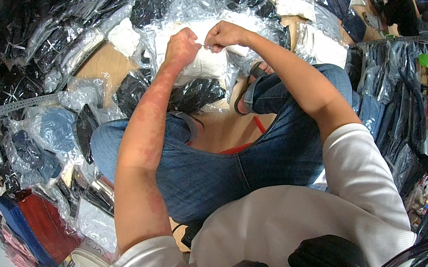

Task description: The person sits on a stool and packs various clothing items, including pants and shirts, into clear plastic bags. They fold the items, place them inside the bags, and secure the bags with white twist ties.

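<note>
White cloth (205, 67) lay just below the left hand (181, 49) and right hand (226, 36), grips narrow, contents unclear, where hard tugging could tear thin plastic (259, 24).

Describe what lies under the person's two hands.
Below the left hand and right hand is a white item, with a black plastic-wrapped bundle at its near side. What lies beneath the white item is covered and cannot be seen.
</note>
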`<state>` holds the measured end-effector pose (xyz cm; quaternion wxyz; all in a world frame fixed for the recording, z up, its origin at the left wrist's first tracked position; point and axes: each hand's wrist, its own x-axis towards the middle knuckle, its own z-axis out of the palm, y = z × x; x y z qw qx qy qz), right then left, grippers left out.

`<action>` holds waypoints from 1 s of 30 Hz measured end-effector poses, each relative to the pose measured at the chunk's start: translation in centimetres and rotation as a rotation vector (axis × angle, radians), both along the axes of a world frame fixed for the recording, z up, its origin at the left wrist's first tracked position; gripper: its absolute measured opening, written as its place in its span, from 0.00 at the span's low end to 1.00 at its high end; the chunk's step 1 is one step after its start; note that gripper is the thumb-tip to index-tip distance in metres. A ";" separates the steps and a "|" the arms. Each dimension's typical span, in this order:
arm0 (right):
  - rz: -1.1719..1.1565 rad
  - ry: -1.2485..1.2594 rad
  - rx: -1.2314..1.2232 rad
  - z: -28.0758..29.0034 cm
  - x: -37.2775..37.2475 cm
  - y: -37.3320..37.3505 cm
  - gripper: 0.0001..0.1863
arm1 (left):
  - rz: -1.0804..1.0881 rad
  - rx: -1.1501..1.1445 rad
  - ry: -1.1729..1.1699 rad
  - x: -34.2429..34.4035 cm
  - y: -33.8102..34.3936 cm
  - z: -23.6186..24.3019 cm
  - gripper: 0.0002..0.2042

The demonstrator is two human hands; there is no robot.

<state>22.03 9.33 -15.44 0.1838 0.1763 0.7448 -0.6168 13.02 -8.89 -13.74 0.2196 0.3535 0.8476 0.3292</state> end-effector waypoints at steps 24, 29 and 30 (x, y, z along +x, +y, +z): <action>0.151 0.074 0.177 2.3 -0.7 1.2 0.09 | 0.021 -0.101 0.073 2.5 1.2 0.9 0.13; 0.388 0.465 0.692 3.3 -0.8 1.2 0.10 | 0.060 -0.074 0.038 2.4 1.7 1.2 0.13; 0.399 0.447 0.717 3.9 -1.0 0.9 0.10 | 0.068 -0.071 0.039 2.2 1.6 1.0 0.14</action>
